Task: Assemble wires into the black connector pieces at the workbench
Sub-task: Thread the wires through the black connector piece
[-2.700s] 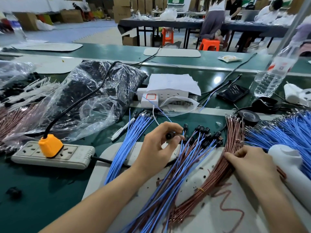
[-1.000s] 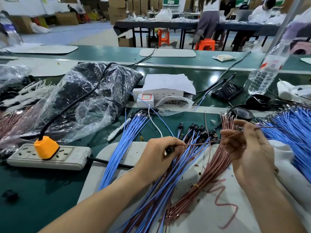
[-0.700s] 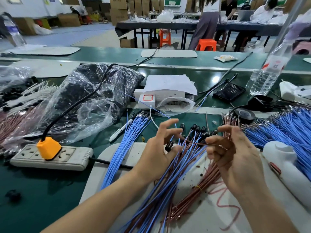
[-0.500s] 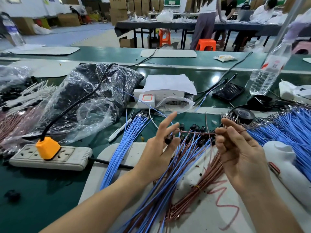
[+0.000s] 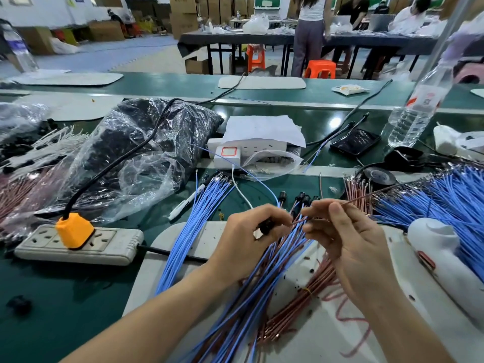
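Black connector piece (image 5: 266,226): gripped by left hand (image 5: 248,231) above the assembled wire bundle (image 5: 262,292). Brown wire (image 5: 372,194): pinched by right hand (image 5: 348,239), tip just beside the connector. Step called for a steady housing, the terminal aligned squarely and pushed straight until seated.

Seen from above, a left hand (image 5: 251,231) grips a small black connector (image 5: 265,226) in curled fingers, while a right hand (image 5: 348,237) pinches a thin brown wire (image 5: 372,194) between thumb and forefinger, its near end pointing at the connector. Beneath both hands, mixed wires (image 5: 262,297) fan across a white mat (image 5: 314,341) on a green bench (image 5: 52,297). A blue bundle (image 5: 191,226) lies left, a blue heap (image 5: 450,200) right, above a white tool (image 5: 445,258). Further left sit a power strip (image 5: 110,247) with an orange plug (image 5: 74,230) and a crumpled plastic bag (image 5: 136,158)
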`<control>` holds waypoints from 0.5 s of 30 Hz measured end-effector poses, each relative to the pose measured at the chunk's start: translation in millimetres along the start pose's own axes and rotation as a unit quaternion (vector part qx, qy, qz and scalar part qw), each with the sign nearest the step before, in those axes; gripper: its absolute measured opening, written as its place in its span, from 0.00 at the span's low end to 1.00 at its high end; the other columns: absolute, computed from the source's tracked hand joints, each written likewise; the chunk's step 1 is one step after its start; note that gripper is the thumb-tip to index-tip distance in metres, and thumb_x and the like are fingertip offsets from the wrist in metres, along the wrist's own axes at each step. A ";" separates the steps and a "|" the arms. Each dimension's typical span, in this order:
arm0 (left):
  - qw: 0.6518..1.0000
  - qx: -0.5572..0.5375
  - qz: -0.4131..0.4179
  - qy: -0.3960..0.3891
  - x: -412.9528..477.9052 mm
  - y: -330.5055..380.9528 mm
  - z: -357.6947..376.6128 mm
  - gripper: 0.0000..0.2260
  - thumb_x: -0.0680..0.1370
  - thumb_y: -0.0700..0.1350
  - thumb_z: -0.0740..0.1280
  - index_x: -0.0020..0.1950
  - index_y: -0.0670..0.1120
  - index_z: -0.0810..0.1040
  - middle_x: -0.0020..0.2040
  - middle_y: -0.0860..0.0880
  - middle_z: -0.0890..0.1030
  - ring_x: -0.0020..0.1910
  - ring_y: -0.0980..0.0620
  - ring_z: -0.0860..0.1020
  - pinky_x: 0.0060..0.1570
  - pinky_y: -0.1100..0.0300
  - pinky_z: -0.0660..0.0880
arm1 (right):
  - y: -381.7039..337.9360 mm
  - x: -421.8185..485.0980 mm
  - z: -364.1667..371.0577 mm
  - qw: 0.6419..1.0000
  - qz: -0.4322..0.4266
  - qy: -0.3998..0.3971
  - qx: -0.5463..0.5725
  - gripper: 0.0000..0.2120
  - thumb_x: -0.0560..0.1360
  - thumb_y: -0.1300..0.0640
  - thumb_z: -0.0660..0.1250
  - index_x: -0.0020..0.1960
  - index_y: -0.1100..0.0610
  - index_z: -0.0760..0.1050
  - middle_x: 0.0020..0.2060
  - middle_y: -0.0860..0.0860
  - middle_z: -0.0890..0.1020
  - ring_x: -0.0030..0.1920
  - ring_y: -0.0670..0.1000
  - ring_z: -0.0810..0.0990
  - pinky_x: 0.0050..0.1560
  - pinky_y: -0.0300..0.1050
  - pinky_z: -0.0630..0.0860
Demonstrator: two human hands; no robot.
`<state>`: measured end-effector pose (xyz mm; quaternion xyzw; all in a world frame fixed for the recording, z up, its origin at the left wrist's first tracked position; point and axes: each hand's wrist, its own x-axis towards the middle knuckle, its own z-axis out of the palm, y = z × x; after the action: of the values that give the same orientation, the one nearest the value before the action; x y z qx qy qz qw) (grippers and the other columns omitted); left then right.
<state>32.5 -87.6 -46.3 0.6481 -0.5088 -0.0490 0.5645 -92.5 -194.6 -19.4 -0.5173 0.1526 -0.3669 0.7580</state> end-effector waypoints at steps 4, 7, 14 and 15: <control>0.994 -0.093 -0.045 0.026 0.7 1.7 -2.1 0.18 0.71 0.46 0.73 0.54 0.57 0.68 0.60 0.54 0.80 0.58 0.56 0.79 0.57 0.53 0.77 | -1.4 1.1 -1.4 0.998 -0.047 0.038 0.033 0.11 0.76 0.53 0.59 0.42 0.58 0.75 0.34 0.57 0.84 0.31 0.53 0.83 0.34 0.40 0.80; 0.996 -0.083 -0.032 0.023 0.4 2.7 -3.6 0.16 0.75 0.43 0.70 0.54 0.59 0.67 0.67 0.55 0.73 0.66 0.55 0.73 0.64 0.52 0.73 | -7.1 4.3 -6.6 0.994 -0.069 0.063 0.060 0.11 0.76 0.52 0.58 0.43 0.58 0.75 0.33 0.55 0.84 0.30 0.51 0.82 0.34 0.39 0.79; 0.998 -0.058 -0.004 -0.001 0.3 1.5 -2.1 0.12 0.78 0.34 0.63 0.51 0.51 0.68 0.69 0.51 0.69 0.65 0.56 0.73 0.62 0.64 0.70 | -7.3 3.7 -9.3 0.991 -0.087 0.065 0.072 0.11 0.78 0.54 0.57 0.44 0.59 0.74 0.32 0.54 0.84 0.30 0.50 0.81 0.35 0.38 0.79; 0.998 -0.062 -0.002 -0.001 -0.1 1.6 -1.7 0.12 0.77 0.33 0.64 0.50 0.51 0.69 0.67 0.49 0.72 0.65 0.57 0.74 0.61 0.64 0.71 | -7.3 3.4 -9.2 0.992 -0.090 0.062 0.070 0.11 0.79 0.54 0.57 0.44 0.59 0.74 0.33 0.55 0.84 0.31 0.50 0.81 0.35 0.38 0.79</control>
<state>32.6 -86.1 -44.5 0.6128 -0.5040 -0.0818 0.6032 -98.7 -204.6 -16.2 -0.4507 0.1263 -0.4746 0.7454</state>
